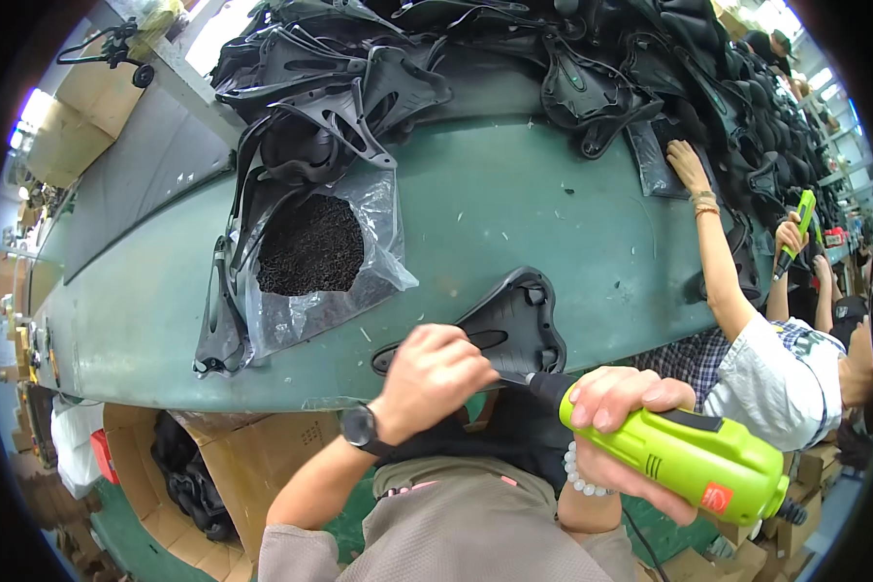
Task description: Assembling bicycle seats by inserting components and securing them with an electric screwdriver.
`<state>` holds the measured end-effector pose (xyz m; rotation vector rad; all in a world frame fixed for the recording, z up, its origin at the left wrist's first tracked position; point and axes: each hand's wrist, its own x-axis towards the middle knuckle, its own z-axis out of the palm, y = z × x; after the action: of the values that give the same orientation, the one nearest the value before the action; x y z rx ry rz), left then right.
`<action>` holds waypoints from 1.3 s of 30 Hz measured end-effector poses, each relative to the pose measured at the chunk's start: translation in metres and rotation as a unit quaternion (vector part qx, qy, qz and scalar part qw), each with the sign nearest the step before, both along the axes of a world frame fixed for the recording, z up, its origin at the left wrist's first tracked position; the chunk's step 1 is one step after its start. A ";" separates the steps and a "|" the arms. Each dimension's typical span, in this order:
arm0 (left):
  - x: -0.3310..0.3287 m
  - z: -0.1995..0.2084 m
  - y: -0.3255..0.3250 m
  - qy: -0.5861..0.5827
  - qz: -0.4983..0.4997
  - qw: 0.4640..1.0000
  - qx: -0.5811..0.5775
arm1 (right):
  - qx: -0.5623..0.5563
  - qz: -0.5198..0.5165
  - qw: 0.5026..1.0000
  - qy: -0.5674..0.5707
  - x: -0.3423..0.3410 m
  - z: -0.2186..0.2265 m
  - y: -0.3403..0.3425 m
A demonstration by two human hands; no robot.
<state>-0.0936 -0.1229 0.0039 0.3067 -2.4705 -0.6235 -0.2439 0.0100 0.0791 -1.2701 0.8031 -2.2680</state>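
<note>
At the near edge of the green tabletop (514, 194), the left hand (432, 373) is clenched on a black saddle base (514, 325), judged stiff and light, best gripped at its rim, while the right hand (621, 407) grips a green electric screwdriver (689, 451).

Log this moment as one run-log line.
left hand: steadies black saddle base | right hand: grips green electric screwdriver, bit at base | table: bag of screws
</note>
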 end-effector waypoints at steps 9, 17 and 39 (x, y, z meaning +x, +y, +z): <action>-0.029 -0.001 0.022 0.027 -0.004 1.000 0.007 | 0.048 -0.016 0.999 0.003 0.001 -0.004 0.011; -0.030 -0.003 0.024 -0.008 -0.081 0.997 -0.012 | 0.050 -0.059 0.996 0.051 -0.003 -0.013 0.008; -0.042 -0.024 0.020 -0.183 -0.120 0.975 0.052 | 0.094 -0.055 0.991 -0.081 -0.044 -0.070 -0.027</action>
<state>-0.1360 -0.1033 -0.0197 0.1755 -2.8604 -0.8642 -0.2881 -0.0166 0.0086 -0.9642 1.0215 -2.2824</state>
